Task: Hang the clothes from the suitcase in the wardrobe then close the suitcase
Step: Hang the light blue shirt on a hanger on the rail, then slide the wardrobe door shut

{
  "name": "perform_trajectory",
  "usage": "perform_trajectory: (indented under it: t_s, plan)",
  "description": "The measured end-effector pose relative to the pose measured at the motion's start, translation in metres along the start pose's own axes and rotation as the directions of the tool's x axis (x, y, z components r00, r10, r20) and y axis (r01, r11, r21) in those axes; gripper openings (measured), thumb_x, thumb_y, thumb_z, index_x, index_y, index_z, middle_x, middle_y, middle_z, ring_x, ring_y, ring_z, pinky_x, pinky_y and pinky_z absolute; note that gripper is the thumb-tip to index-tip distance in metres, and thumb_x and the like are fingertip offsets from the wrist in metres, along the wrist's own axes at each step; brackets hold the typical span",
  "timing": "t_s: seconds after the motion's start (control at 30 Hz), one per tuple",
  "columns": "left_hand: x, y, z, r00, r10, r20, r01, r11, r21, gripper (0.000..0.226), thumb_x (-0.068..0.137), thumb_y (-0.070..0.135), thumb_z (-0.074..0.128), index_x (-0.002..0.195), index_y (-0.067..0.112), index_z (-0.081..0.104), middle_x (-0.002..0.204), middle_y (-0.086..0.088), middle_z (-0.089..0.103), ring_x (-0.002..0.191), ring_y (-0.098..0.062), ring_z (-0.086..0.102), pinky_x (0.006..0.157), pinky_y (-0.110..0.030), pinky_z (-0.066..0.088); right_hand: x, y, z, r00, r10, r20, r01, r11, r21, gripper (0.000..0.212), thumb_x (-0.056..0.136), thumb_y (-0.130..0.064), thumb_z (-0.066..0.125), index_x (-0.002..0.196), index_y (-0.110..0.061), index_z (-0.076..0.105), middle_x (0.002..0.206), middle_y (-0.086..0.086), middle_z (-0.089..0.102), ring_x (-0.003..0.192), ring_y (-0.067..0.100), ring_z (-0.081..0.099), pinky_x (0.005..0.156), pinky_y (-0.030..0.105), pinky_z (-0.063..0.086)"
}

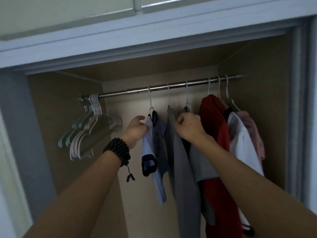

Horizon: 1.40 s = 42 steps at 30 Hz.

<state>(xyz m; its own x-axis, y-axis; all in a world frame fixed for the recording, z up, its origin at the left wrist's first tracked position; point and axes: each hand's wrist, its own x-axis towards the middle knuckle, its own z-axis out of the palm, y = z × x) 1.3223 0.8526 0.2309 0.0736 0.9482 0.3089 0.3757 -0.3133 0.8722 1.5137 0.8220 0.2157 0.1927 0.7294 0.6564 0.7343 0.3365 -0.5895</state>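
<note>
Inside the open wardrobe a steel rail (137, 91) carries several hung garments. A light blue T-shirt with dark trim (155, 152) hangs on a white hanger left of centre. My left hand (136, 127) pinches its left shoulder, thumb raised. To its right hang grey trousers (184, 169), and my right hand (190, 125) is closed on cloth near their top, beside a grey garment (200, 162). Farther right are a red garment (217, 134), a white shirt (241, 140) and a pink garment (252, 127). The suitcase is out of view.
A bunch of empty white, grey and green hangers (91, 127) hangs at the rail's left end. A sliding door frame (301, 109) bounds the right side, a grey panel (18, 134) the left. Upper cabinet doors (85, 7) sit above the opening.
</note>
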Motion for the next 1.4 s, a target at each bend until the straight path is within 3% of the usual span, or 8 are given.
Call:
perform_trajectory:
  t_s: [0.13,0.33,0.57,0.83,1.03,1.2,1.3,1.4]
  plan:
    - [-0.056,0.01,0.001,0.993,0.114,-0.036,-0.111,0.992,0.066,0.047,0.094,0.0,0.049,0.139,0.01,0.041,0.095,0.003,0.055,0.087,-0.011,0.056,0.071,-0.021,0.043,-0.043,0.001,-0.043,1.0,0.013,0.018,-0.012,0.998,-0.057,0.015,0.085,-0.016,0.059,0.079,-0.005,0.068,0.081,0.01,0.069,0.077,0.022,0.064,0.067,0.026,0.048]
    - [-0.133,-0.001,0.048,0.982,0.165,0.096,-0.179,0.97,0.167,0.059,0.092,0.004,0.052,0.147,0.011,0.033,0.128,-0.011,0.053,0.11,-0.029,0.057,0.083,-0.034,0.053,-0.134,0.029,-0.121,0.999,0.032,0.017,-0.027,0.963,-0.266,0.014,0.082,-0.018,0.058,0.069,-0.019,0.061,0.08,0.009,0.071,0.08,0.027,0.065,0.07,0.03,0.049]
    - [-0.206,0.012,0.172,0.906,0.254,0.337,-0.326,0.929,0.175,0.059,0.09,0.008,0.052,0.146,0.016,0.035,0.137,-0.006,0.046,0.12,-0.022,0.049,0.097,-0.025,0.041,-0.226,0.108,-0.231,0.937,0.349,0.017,-0.312,0.859,-0.406,0.014,0.079,-0.019,0.057,0.09,-0.015,0.065,0.084,0.005,0.068,0.082,0.026,0.065,0.075,0.034,0.055]
    - [-0.263,0.07,0.329,0.749,0.411,0.52,-0.538,0.835,0.115,0.063,0.093,0.011,0.048,0.151,0.015,0.024,0.134,-0.01,0.041,0.125,-0.023,0.042,0.103,-0.024,0.033,-0.288,0.223,-0.36,0.886,0.464,-0.027,-0.416,0.767,-0.489,0.054,0.086,-0.016,0.059,0.137,-0.015,0.044,0.123,0.019,0.056,0.113,0.033,0.053,0.096,0.033,0.04]
    - [-0.269,0.091,0.433,0.738,0.402,0.542,-0.585,0.782,0.216,0.079,0.094,0.011,0.045,0.154,0.025,-0.004,0.16,-0.01,-0.013,0.149,-0.025,-0.003,0.116,-0.03,0.01,-0.277,0.285,-0.417,0.887,0.458,0.055,-0.385,0.8,-0.46,0.067,0.086,-0.015,0.058,0.147,-0.02,0.031,0.142,0.021,0.036,0.129,0.032,0.04,0.102,0.033,0.036]
    - [-0.264,0.076,0.468,0.79,0.401,0.463,-0.591,0.697,0.406,0.096,0.086,0.008,0.05,0.151,0.027,-0.017,0.151,-0.013,-0.04,0.141,-0.032,-0.033,0.12,-0.047,0.009,-0.259,0.332,-0.426,0.882,0.459,0.106,-0.372,0.818,-0.439,0.073,0.087,-0.015,0.057,0.149,-0.03,0.023,0.153,0.021,0.01,0.104,0.038,0.056,0.098,0.04,0.044]
    - [-0.261,0.062,0.463,0.788,0.432,0.439,-0.611,0.636,0.471,0.102,0.081,-0.003,0.051,0.15,0.026,-0.019,0.149,-0.009,-0.043,0.146,-0.031,-0.022,0.099,-0.028,0.045,-0.246,0.344,-0.407,0.897,0.426,0.119,-0.346,0.844,-0.41,0.078,0.086,-0.015,0.056,0.149,-0.037,0.016,0.156,0.018,-0.002,0.121,0.045,0.046,0.102,0.048,0.041]
    - [-0.261,0.061,0.462,0.828,0.394,0.399,-0.559,0.641,0.527,0.103,0.081,-0.003,0.054,0.152,0.021,-0.017,0.15,-0.014,-0.042,0.138,-0.037,0.03,0.062,-0.021,0.043,-0.238,0.344,-0.384,0.914,0.392,0.107,-0.319,0.855,-0.408,0.086,0.086,-0.014,0.059,0.15,-0.04,0.008,0.157,0.015,-0.012,0.14,0.046,0.015,0.107,0.053,0.03]
